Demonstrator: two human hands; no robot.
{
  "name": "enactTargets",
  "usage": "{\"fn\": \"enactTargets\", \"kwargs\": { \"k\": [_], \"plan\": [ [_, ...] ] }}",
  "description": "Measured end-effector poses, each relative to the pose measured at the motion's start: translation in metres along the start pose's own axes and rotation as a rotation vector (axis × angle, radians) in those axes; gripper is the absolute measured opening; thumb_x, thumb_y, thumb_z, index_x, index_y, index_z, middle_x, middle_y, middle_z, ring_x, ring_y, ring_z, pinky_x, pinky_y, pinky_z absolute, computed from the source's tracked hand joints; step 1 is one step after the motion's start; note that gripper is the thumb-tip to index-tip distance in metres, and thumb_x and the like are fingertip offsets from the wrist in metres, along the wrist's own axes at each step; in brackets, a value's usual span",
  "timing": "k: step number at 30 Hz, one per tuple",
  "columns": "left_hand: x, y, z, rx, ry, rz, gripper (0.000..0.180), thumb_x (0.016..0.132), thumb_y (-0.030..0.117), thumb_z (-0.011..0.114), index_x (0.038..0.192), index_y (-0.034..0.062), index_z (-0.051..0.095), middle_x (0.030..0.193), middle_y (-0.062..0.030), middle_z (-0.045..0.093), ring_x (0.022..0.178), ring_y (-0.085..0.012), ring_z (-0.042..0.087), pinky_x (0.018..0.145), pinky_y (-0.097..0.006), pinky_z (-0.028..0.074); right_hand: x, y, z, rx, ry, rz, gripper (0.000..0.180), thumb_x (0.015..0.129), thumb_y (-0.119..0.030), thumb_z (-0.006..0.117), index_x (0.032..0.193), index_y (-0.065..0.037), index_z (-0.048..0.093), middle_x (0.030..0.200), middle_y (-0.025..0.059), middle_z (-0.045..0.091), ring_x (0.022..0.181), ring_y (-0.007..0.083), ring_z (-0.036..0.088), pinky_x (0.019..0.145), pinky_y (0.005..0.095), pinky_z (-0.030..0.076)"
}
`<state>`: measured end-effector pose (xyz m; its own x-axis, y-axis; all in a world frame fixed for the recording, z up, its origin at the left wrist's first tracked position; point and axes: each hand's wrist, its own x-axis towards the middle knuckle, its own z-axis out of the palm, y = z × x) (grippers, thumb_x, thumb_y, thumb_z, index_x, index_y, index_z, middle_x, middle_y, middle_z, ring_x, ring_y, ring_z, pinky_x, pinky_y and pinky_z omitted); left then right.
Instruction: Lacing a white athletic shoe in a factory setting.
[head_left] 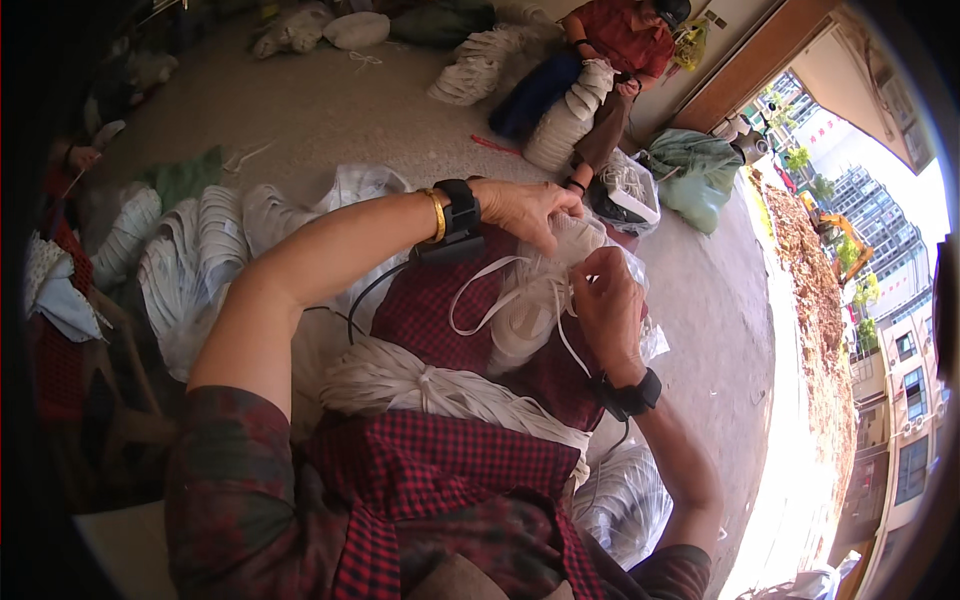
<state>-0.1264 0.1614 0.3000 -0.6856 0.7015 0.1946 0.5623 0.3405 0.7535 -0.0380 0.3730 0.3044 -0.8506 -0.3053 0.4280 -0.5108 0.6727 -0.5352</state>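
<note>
A white shoe upper (524, 318) rests upright on my lap, over a red-and-black checked apron (430, 300). My left hand (522, 208) is closed round its far end, thumb and fingers bent over the top. Close by on the right, my right hand (608, 300) has its fingertips pinched at the upper, on a white shoelace (492, 268) as far as I can see. One length of the lace loops out to the left, and another hangs below my right hand. The exact grip of the fingertips is partly hidden. Across my lap lies a tied bundle of white laces (430, 388).
Stacks of nested white uppers (190, 250) lie to the left, some in clear plastic. A bagged stack (625, 500) is by my right side. Ahead, a person in red (615, 45) sits handling another stack, near a white basket (628, 190) and a green sack (690, 175).
</note>
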Motion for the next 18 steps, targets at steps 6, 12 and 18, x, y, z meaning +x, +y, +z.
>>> {"fn": "enactTargets", "kwargs": {
  "k": [6,12,18],
  "plan": [
    [-0.005,0.019,0.01,-0.111,0.124,0.054,0.048,0.07,0.006,0.071,0.115,0.0023,0.055,0.108,-0.0124,0.063,0.096,-0.0231,0.063,0.082,-0.033,0.053,0.005,0.02,0.015,0.212,0.076,0.03,0.013,0.08,-0.006,0.068,0.087,-0.002,0.058,0.071,0.0086,0.065,0.058,0.0166,0.062,0.055,0.0326,0.049],
    [-0.025,0.019,0.027,0.402,0.385,0.328,0.023,0.068,0.003,0.071,0.087,0.009,0.061,0.12,-0.0099,0.049,0.11,-0.028,0.051,0.09,-0.04,0.047,0.002,0.01,0.011,0.093,0.058,-0.022,0.012,0.081,-0.006,0.067,0.087,-0.002,0.058,0.073,0.0098,0.066,0.059,0.0193,0.063,0.059,0.0332,0.05],
    [-0.026,0.029,0.038,0.646,0.427,0.335,0.011,0.072,0.007,0.072,0.076,0.0083,0.062,0.128,-0.0112,0.048,0.116,-0.0311,0.047,0.096,-0.044,0.038,0.001,0.011,0.011,0.069,0.055,-0.018,0.01,0.082,-0.004,0.065,0.089,-0.001,0.058,0.078,0.0132,0.068,0.067,0.0243,0.068,0.061,0.0357,0.051]
  ]
}}
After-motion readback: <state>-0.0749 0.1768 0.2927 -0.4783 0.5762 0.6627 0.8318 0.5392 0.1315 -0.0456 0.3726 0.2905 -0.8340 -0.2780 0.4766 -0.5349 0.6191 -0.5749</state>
